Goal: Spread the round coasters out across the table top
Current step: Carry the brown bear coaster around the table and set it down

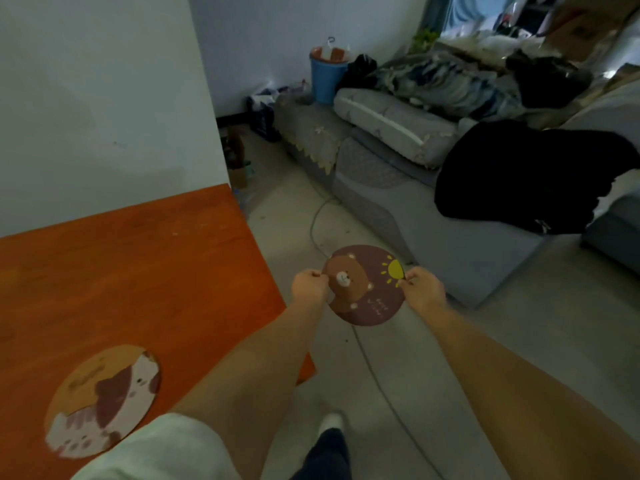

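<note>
A round brown coaster with a bear and a yellow sun hangs in the air over the floor, to the right of the orange table top. My left hand pinches its left rim and my right hand pinches its right rim. A second round coaster, orange with a cat and dog picture, lies flat on the table near its front edge, partly behind my left sleeve.
The table stands against a white wall. A grey sofa with clothes and a black garment fills the right. A cable runs over the floor, and a blue bucket sits at the back.
</note>
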Motion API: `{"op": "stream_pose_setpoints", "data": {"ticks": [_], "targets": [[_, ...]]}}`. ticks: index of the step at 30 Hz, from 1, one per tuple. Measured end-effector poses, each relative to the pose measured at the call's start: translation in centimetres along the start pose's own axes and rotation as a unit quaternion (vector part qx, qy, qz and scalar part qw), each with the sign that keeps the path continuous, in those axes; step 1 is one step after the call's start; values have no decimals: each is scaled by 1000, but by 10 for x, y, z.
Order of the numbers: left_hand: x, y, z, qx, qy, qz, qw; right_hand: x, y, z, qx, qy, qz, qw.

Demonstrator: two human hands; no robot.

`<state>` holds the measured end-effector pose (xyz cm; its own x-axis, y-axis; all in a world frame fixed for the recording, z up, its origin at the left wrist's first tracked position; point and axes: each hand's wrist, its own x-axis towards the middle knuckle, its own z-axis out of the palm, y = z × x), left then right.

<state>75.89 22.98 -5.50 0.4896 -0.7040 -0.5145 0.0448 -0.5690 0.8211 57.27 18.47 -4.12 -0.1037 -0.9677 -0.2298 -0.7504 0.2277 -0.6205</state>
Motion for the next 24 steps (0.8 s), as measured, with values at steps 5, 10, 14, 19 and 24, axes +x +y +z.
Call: {"op": "stream_pose_setpoints", "data": {"ticks": [5,10,14,19,24], "targets": [[61,50,59,-24,14,22,999,82,-7,-31,-5,-2,-37,999],[107,130,136,-25,-10,37,999,177,-11,-93,-28,20,-43,998],[130,163,172,-14,-21,42,999,235,-13,-116,-20,28,-25,999],[180,177,162,-33,48,19,998,309,-54,-86,-34,-56,-85,994],[227,180,122,-107,167,-30,980,363,-129,-34,-80,-157,-204,963]]}}
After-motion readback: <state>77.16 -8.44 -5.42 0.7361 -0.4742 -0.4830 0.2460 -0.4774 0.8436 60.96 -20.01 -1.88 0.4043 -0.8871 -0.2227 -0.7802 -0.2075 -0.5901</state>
